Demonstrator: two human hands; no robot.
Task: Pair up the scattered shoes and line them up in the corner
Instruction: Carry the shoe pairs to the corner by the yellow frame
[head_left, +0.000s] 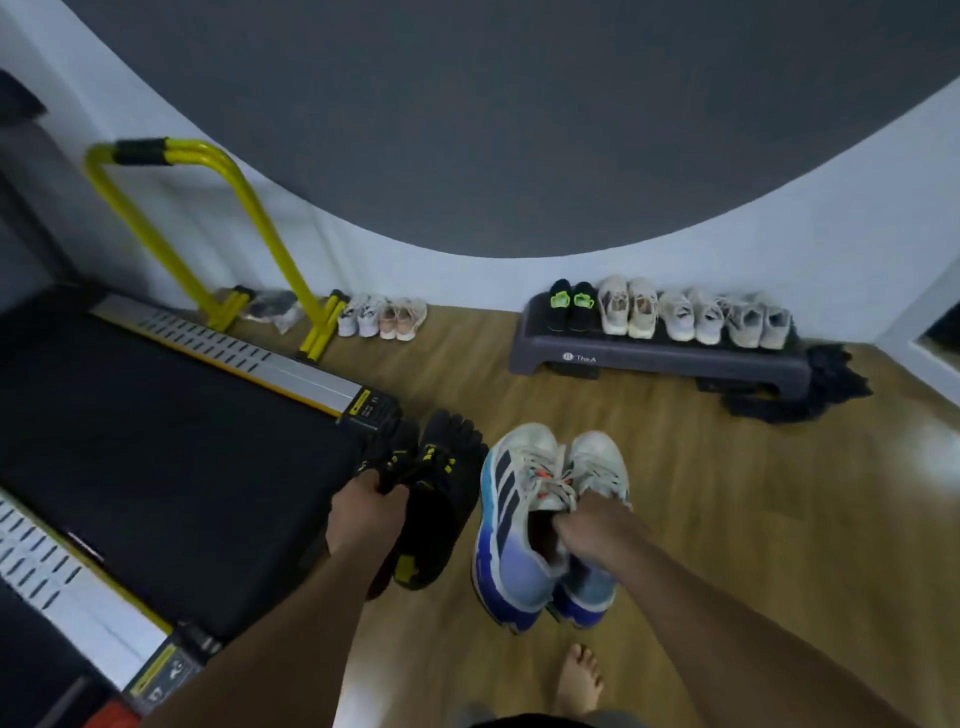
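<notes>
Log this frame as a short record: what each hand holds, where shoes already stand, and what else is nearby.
left hand: grips a pair of black toe shoes
right hand: grips a pair of white and blue sneakers
step platform: four pairs in a row by the wall
floor by wall: two pale pairs beside a yellow frame
other: treadmill at left

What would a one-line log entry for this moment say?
left hand: grips black five-toe shoe pair | right hand: grips white-and-blue striped running shoe pair | four pairs: lined on grey step platform
</notes>
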